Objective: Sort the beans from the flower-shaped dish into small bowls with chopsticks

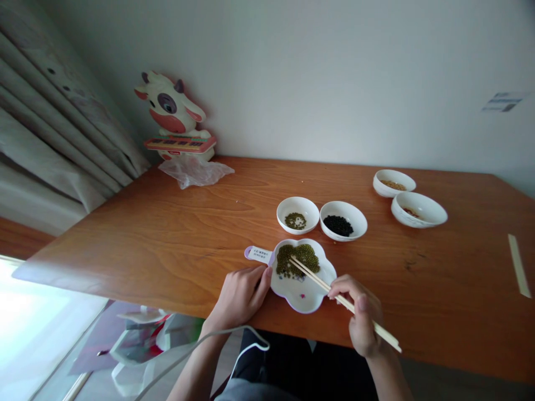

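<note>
My right hand [360, 323] is closed around a pair of wooden chopsticks [317, 280], whose tips rest in a heap of green beans [297, 258] on a white flower-shaped dish [305, 295]. My left hand [242, 294] lies on the table at the dish's left rim, fingers curled loosely, thumb touching the rim. Just behind the dish stand two small white bowls: one with a few green beans [297, 214], one with black beans [343, 220].
Two more white bowls [394, 182] [418, 209] sit at the back right. A cow-shaped toy keyboard [178, 120] and a crumpled plastic bag [195, 170] are at the back left by the curtain. A paper chopstick sleeve [519, 265] lies far right. A white cable [234, 345] hangs below the table edge.
</note>
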{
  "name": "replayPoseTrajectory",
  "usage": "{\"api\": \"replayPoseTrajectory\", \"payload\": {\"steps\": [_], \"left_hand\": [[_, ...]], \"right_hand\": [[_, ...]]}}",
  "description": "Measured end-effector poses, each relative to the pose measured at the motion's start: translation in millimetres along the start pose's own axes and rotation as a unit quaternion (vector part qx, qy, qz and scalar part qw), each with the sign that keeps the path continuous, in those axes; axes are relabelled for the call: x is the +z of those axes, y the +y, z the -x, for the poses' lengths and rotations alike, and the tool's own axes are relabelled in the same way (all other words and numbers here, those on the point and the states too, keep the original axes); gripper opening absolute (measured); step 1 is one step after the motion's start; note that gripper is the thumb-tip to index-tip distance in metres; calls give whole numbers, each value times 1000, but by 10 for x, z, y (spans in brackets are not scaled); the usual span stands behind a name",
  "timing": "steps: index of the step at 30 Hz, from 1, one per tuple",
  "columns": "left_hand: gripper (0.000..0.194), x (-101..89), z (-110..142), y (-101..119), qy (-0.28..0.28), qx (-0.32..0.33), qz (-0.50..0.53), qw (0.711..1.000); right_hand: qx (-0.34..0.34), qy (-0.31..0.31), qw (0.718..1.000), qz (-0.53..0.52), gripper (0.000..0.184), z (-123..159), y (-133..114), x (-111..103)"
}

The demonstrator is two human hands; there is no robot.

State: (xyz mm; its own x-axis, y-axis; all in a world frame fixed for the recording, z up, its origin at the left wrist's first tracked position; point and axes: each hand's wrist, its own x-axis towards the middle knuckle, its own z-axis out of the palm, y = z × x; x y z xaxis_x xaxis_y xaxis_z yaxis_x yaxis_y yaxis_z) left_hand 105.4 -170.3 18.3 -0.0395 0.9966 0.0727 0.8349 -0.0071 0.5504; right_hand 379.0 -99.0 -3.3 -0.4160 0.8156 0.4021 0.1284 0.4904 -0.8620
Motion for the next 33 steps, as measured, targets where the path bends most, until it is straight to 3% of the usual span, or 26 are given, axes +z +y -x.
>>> {"api": "replayPoseTrajectory", "payload": {"steps": [6,14,33], "left_hand": [[41,-1,2,1,-2,-2,5,1000],[43,-12,-3,8,-10,-9,9,1000],[43,-15,-2,-1,-5,-9,3,1000]], "right_hand": [[-6,-24,1000,2,71,-10,3,3],[-26,-29,999,24,25,-69,-81,7],[-62,-26,995,68,20,-115,-85,34]]}}
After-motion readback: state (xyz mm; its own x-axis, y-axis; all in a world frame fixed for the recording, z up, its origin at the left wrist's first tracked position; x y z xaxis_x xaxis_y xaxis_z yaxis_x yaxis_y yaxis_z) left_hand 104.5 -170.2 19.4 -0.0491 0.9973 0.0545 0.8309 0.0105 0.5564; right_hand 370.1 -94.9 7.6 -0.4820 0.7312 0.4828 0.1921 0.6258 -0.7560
